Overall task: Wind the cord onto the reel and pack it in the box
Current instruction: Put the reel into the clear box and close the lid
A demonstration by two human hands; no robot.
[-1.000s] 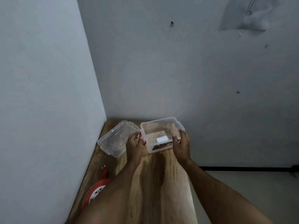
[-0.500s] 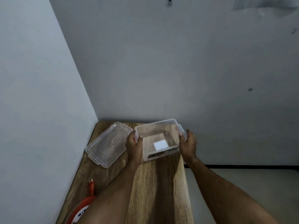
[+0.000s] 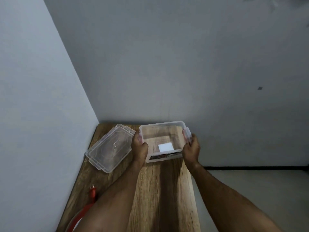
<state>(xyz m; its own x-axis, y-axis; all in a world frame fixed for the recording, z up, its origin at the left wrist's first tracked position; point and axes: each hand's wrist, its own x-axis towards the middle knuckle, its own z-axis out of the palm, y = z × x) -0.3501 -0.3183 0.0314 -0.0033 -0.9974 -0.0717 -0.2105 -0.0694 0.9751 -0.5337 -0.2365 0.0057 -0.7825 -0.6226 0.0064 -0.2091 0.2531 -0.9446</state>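
Two plain grey-white painted walls (image 3: 167,64) meet in a corner and fill most of the view, matt and bare apart from a small dark mark on the right. A narrow wooden table with a brown streaked grain (image 3: 167,190) is pushed into that corner, running lengthways away from the person. To its right lies a pale floor (image 3: 250,190) edged by a dark skirting strip along the wall.

Both bare forearms reach forward over the tabletop. The left hand (image 3: 139,148) grips the left end of a clear rectangular plastic box (image 3: 163,139), thumb hooked over the rim and fingers down the outer wall. The right hand (image 3: 191,150) holds the right end, its fingers curled up against the hinged clip there. The box sits at the far end of the table near the back wall, open at the top, with rounded corners and thin see-through walls. A white square label (image 3: 165,147) shows through its base, and a dark printed strip runs along its near side; whether the base rests on the wood or is raised slightly cannot be told.

Just left of the box, a clear plastic lid with moulded clips (image 3: 110,148) lies flat at an angle. At the near left edge of the table, a curved red reel rim (image 3: 78,216) shows past the left forearm, and a red plug with metal pins (image 3: 92,191) lies just beyond it.
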